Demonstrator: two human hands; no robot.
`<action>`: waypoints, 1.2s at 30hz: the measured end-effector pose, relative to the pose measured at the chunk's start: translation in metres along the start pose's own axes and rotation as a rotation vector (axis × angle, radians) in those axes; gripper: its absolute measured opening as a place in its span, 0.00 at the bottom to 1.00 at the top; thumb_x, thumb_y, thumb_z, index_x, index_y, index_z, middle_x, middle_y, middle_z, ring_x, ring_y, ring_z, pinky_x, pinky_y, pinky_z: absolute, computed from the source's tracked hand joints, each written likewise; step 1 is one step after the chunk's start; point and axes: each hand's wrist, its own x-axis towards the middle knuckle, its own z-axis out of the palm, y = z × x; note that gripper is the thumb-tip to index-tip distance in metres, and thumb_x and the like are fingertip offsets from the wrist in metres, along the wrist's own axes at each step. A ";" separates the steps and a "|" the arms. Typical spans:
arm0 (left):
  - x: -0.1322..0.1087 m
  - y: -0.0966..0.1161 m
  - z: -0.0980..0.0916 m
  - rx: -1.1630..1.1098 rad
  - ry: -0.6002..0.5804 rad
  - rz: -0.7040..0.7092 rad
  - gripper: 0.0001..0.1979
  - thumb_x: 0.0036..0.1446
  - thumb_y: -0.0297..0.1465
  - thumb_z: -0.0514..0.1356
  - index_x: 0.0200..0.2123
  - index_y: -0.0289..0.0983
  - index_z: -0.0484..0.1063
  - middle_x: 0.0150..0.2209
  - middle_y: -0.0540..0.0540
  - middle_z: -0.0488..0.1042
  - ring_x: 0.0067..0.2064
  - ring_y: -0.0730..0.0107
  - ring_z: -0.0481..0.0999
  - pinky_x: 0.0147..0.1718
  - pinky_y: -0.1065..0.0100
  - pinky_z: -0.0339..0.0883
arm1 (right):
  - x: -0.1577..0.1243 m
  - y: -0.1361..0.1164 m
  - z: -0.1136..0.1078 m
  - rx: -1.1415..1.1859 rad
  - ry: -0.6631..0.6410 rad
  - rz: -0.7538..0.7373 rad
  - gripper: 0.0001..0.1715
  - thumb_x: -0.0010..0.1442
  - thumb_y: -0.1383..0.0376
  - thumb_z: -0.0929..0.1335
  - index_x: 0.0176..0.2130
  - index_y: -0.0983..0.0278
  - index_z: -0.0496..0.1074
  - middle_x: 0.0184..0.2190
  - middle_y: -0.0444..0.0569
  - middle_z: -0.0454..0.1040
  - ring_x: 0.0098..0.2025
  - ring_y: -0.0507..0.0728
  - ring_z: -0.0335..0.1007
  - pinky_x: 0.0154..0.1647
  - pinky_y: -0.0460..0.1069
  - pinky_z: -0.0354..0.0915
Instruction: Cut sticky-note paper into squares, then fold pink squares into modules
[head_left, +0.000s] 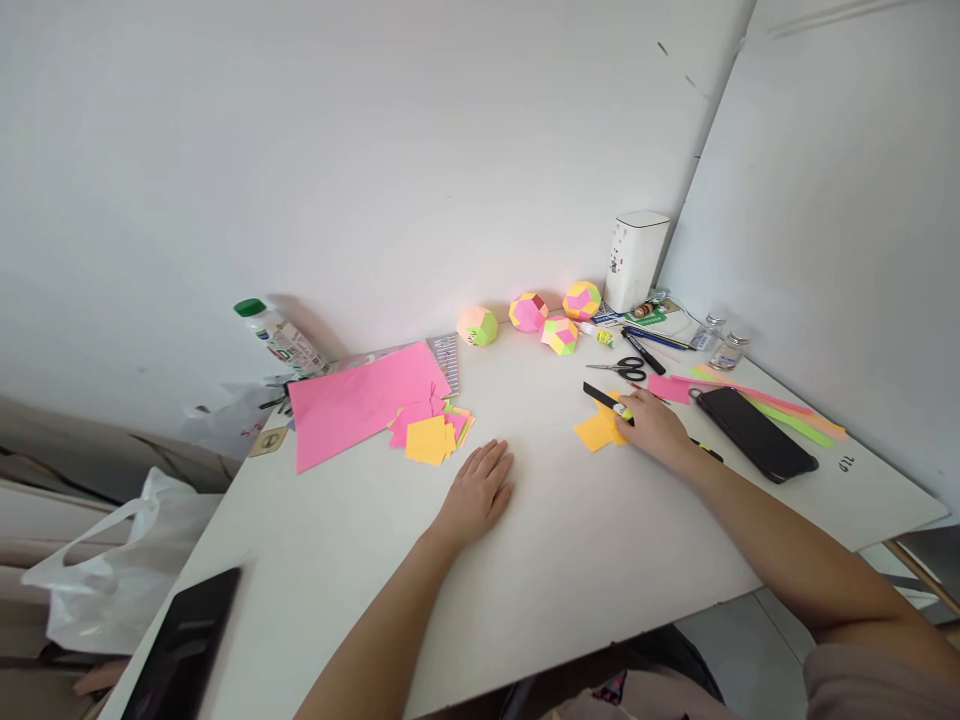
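My right hand (651, 424) is closed around a utility knife (600, 398) with a black blade pointing up and left. Its dark handle end shows on the other side of the hand. Orange paper pieces (594, 432) lie under the blade, beside my fingers. My left hand (480, 488) rests flat on the white table with its fingers stretched out, holding nothing. Just beyond it sits a pile of cut paper pieces, with a yellow-orange piece (426, 440) on top and pink and green ones beneath. A large pink sheet (352, 400) lies to the left of the pile.
Several colourful paper balls (529, 312) stand along the wall, near a white container (636, 262). Black scissors (630, 369), a marker (643, 352), glass jars (729, 351), paper strips (795, 417) and a black phone (754, 434) lie right. A green-capped bottle (281, 340) and dark tablet (184, 645) are left.
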 end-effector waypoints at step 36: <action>0.000 -0.001 0.001 0.008 -0.020 0.000 0.21 0.64 0.33 0.47 0.56 0.33 0.63 0.61 0.36 0.61 0.64 0.53 0.57 0.60 0.48 0.56 | 0.011 -0.001 -0.008 0.104 -0.121 0.169 0.24 0.56 0.58 0.65 0.49 0.66 0.68 0.52 0.57 0.68 0.51 0.63 0.66 0.42 0.51 0.62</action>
